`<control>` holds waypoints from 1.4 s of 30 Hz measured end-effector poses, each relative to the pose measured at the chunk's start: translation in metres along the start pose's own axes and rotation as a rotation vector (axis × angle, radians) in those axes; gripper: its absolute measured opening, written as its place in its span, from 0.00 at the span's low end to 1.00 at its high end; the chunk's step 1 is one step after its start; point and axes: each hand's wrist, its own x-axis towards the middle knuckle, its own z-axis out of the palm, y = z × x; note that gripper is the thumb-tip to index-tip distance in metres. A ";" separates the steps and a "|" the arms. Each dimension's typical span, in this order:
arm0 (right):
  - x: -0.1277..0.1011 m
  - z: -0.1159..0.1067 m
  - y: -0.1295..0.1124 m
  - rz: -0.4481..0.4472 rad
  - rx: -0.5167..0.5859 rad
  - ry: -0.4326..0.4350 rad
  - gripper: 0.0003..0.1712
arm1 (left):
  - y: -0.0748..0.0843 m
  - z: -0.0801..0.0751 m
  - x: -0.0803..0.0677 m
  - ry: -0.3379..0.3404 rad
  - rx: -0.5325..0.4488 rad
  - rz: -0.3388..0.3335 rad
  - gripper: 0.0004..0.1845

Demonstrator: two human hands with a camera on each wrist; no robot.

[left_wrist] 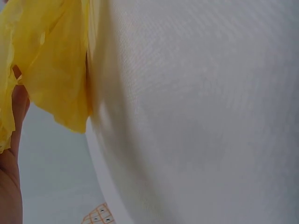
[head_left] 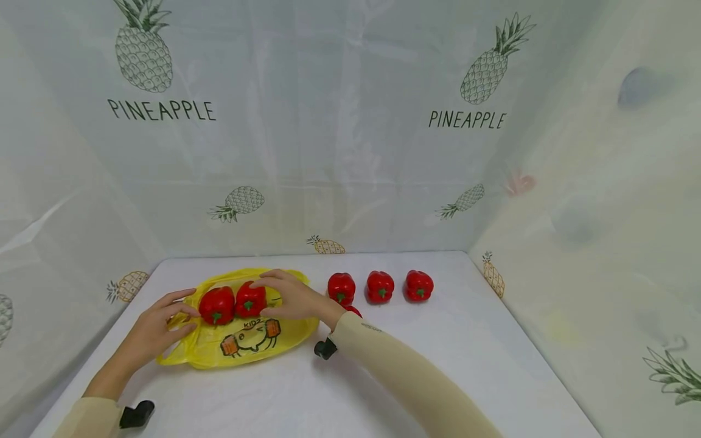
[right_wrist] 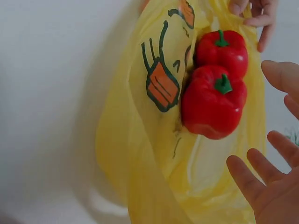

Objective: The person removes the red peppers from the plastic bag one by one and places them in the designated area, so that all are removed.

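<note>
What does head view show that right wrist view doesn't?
Only head: three red peppers lined up on the white table beside the bag, a fourth partly hidden behind the right wrist, and pineapple-print curtains.
Only right wrist: the right hand has spread, straight fingers, apart from the peppers.
Both: yellow bag, two bagged peppers, left hand holding the bag's edge.

Bright, even light, soft shadows; wrist views slightly blurred.
</note>
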 end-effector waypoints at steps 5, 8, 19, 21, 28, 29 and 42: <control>0.013 0.007 -0.002 0.018 0.005 -0.024 0.35 | 0.000 0.001 0.000 -0.001 0.019 -0.009 0.16; 0.020 0.012 -0.001 0.018 0.009 -0.043 0.35 | -0.001 0.000 0.000 -0.004 0.019 -0.010 0.16; 0.035 0.030 -0.005 0.120 -0.011 -0.050 0.38 | -0.003 0.000 0.001 0.001 0.030 -0.004 0.16; 0.036 0.032 -0.006 0.138 -0.018 -0.063 0.39 | -0.003 0.001 0.000 0.008 0.020 0.006 0.17; 0.037 0.037 -0.004 0.152 -0.006 -0.061 0.37 | -0.001 0.002 0.002 0.009 -0.010 0.024 0.16; 0.037 0.038 -0.003 0.154 0.000 -0.055 0.37 | -0.001 0.002 0.003 0.008 -0.007 0.023 0.16; 0.031 0.035 -0.004 0.163 0.097 -0.049 0.28 | 0.000 0.001 0.003 -0.006 0.003 -0.001 0.16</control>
